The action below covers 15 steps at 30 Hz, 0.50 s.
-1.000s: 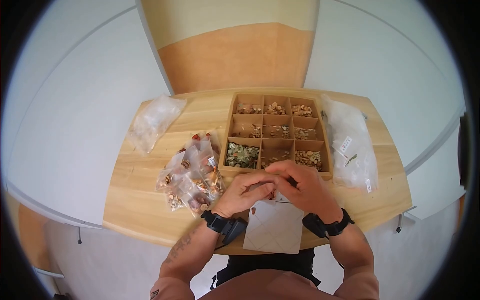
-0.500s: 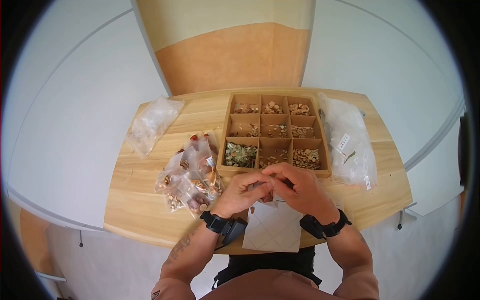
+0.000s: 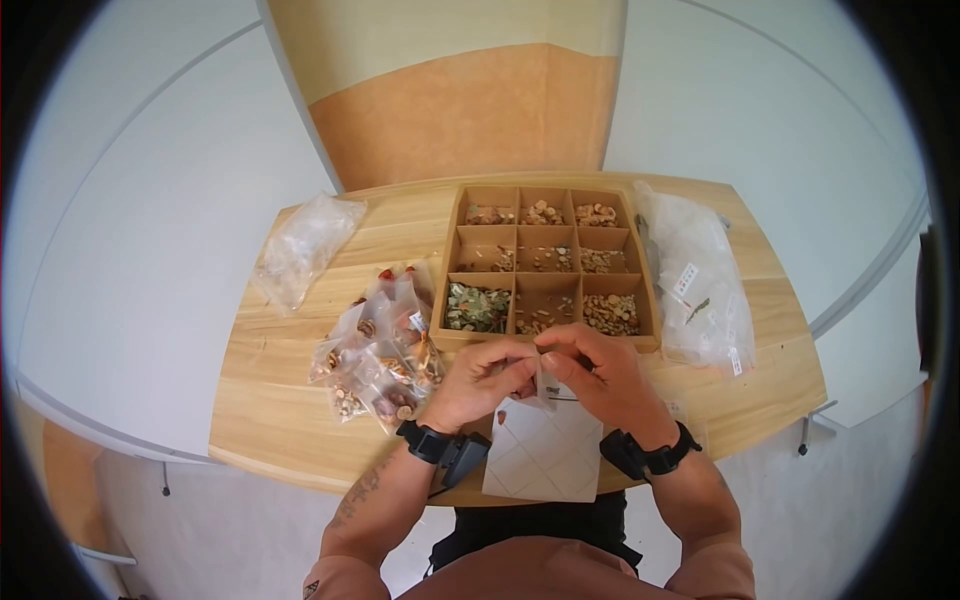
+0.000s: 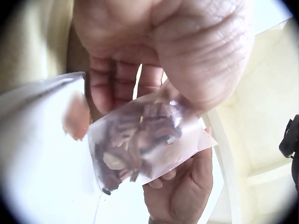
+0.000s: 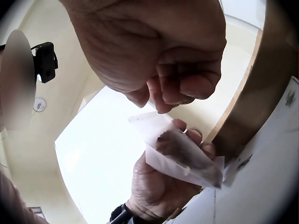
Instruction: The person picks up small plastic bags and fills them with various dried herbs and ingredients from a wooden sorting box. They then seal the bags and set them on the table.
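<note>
My left hand (image 3: 480,385) pinches a small clear plastic bag (image 4: 140,140) of dried reddish-brown slices, with one pale piece among them. The bag hangs tilted between both hands, over the far end of a white board (image 3: 545,450) with faint grid lines. My right hand (image 3: 600,380) is at the bag's top edge. Its fingers (image 5: 198,86) are curled, with their tips right by that edge in the right wrist view; I cannot tell whether they pinch it. A small reddish-brown piece (image 3: 502,418) lies on the board's left side.
Beyond the hands stands a brown divided box (image 3: 440,335), its compartments holding dried leaves, slices and small pieces. Several filled clear bags (image 3: 385,350) lie in a heap on the left. Large plastic bags rest at the far left (image 3: 308,250) and on the right (image 3: 700,280) of the wooden table (image 3: 270,400).
My hands have come slightly apart at the bag's top, the left shifting a little left and down. More of the small bag shows between them now.
</note>
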Each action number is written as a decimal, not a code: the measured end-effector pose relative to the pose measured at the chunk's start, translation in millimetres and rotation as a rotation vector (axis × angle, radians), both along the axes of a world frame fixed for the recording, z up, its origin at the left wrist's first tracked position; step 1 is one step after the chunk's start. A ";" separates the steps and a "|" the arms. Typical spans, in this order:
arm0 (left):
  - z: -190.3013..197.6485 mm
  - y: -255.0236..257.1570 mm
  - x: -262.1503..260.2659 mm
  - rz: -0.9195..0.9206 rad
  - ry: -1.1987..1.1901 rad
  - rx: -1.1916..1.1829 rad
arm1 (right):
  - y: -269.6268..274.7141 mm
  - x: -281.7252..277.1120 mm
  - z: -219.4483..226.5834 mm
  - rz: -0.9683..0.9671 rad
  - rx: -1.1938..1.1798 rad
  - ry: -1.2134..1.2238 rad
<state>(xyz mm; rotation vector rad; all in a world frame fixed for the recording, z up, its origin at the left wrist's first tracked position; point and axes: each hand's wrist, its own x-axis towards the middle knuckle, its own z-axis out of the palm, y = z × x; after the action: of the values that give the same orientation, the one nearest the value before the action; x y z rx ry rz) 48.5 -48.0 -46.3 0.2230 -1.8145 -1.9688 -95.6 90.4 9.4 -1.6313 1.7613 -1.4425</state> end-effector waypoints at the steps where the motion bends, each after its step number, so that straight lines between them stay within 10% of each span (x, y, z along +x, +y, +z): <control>1: 0.5 0.8 0.4 0.007 -0.016 0.004 | 1.2 -0.2 -0.7 -0.012 0.004 -0.011; 15: -3.8 -1.8 1.8 0.055 0.024 0.053 | 21.3 -8.1 -22.9 -0.114 0.084 -0.239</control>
<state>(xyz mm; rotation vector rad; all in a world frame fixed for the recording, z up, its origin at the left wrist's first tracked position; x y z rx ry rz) 50.3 -49.8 -50.2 0.2620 -1.7242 -1.9749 -103.7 111.7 -13.5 -1.2766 1.7753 -1.5210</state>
